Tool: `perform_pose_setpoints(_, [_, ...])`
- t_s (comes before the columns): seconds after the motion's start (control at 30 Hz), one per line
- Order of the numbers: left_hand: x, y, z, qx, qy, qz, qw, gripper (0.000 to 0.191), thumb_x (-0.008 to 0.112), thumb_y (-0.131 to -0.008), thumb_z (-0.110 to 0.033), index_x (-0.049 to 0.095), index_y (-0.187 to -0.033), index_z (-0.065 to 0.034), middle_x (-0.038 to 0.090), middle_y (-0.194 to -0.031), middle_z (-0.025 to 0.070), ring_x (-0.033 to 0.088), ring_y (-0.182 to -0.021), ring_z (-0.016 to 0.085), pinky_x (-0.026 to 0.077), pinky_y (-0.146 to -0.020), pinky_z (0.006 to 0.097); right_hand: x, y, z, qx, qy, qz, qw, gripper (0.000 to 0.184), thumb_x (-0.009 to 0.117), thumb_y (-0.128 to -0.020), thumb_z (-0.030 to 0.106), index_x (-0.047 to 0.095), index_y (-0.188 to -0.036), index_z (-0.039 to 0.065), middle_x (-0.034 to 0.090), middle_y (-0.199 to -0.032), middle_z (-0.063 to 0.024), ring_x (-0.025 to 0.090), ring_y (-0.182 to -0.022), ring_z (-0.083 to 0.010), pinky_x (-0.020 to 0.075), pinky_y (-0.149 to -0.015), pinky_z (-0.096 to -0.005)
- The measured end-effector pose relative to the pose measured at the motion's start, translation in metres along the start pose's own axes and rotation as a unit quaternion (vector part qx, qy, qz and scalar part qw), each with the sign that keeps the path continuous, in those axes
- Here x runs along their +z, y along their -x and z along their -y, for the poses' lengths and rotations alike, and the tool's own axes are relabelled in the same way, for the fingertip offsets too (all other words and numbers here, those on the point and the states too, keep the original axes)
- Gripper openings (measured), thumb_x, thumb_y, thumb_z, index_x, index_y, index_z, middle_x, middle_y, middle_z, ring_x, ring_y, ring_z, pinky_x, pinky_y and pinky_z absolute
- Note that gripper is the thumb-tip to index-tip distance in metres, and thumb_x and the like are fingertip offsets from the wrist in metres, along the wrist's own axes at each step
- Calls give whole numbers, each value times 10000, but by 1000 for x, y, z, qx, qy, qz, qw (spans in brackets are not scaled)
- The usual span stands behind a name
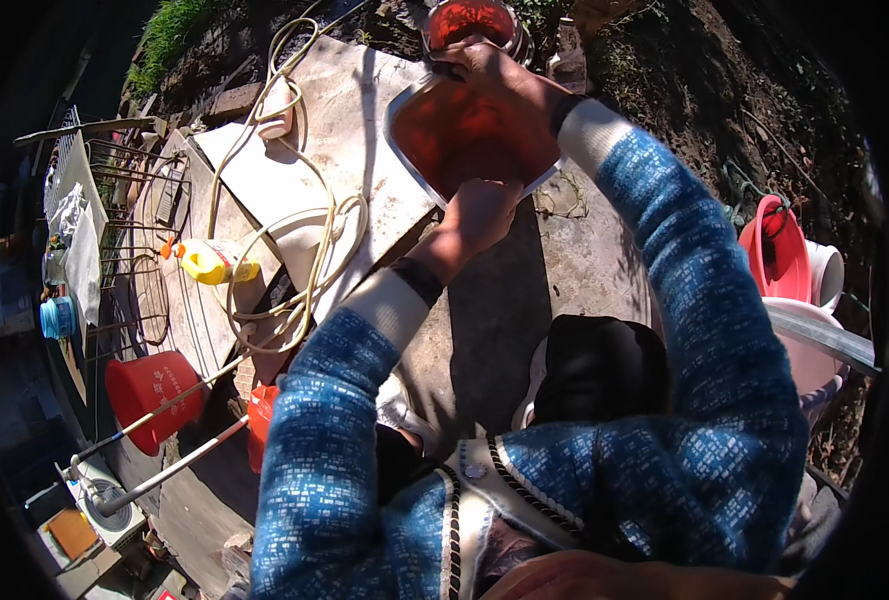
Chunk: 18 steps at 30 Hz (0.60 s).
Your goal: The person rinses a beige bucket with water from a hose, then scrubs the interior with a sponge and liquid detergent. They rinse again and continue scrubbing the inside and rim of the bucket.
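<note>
Both hands are on a square-mouthed basin (482, 150) with a reddish inside and a pale rim. My left hand (483, 214) grips its near edge, with the fingers partly hidden at the rim. At the far edge, my right hand (489, 71) is closed around the rim, close to a round red-lined bucket (470, 26). The basin is tilted, its mouth facing me. To its left lies a pale slab (392, 120), strewn with loops of a cream hose (332, 232).
A yellow bottle (211, 261) with an orange cap and a pinkish bottle (275, 112) lie left. A red bucket (151, 397) stands lower left beside a wire rack (125, 255). A pink basin (774, 251) and a pale tub (804, 349) are at right.
</note>
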State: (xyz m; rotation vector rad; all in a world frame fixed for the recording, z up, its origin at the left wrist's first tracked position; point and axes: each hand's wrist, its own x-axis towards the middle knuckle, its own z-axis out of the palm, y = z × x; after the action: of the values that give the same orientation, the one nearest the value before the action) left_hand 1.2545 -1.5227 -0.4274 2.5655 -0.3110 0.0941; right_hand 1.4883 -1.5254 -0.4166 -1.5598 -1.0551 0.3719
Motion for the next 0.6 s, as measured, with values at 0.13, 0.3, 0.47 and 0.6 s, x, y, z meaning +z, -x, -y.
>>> perform_pose_setpoints(0.13, [2, 1, 0, 9, 33, -23, 999, 138, 598, -939, -168, 627, -1011, -54, 693, -852, 202, 696, -787, 392, 548, -675, 479, 87, 12, 38, -298, 363, 117, 875, 334, 587, -925, 50, 707, -1237, 67, 706, -1186, -144, 644, -1057, -327, 529, -950, -382])
perform_pose_setpoints(0.3, [5, 1, -3, -33, -9, -12, 999, 159, 569, -941, -182, 649, -949, -45, 699, -861, 203, 696, -794, 390, 550, -705, 497, 46, 11, 35, -225, 515, 25, 827, 361, 500, -970, 158, 664, -1284, 88, 703, -1129, -144, 615, -1082, -337, 491, -970, -406])
perform_pose_setpoints(0.47, [-17, 1, -5, -22, 21, 34, 999, 213, 656, -909, -252, 648, -949, -43, 696, -899, 198, 687, -868, 387, 544, -765, 484, -1, 10, 2, -31, 570, 64, 818, 416, 484, -933, 133, 605, -1331, 121, 635, -1278, -177, 574, -1174, -366, 459, -990, -512])
perform_pose_setpoints(0.6, [-55, 12, 30, 125, 109, -160, 973, 459, 778, -839, -382, 676, -1128, -41, 705, -947, 165, 675, -912, 351, 519, -828, 471, 0, 11, 4, -109, 459, 11, 882, 327, 548, -906, 65, 661, -1212, 37, 702, -1024, -179, 672, -914, -328, 517, -844, -415])
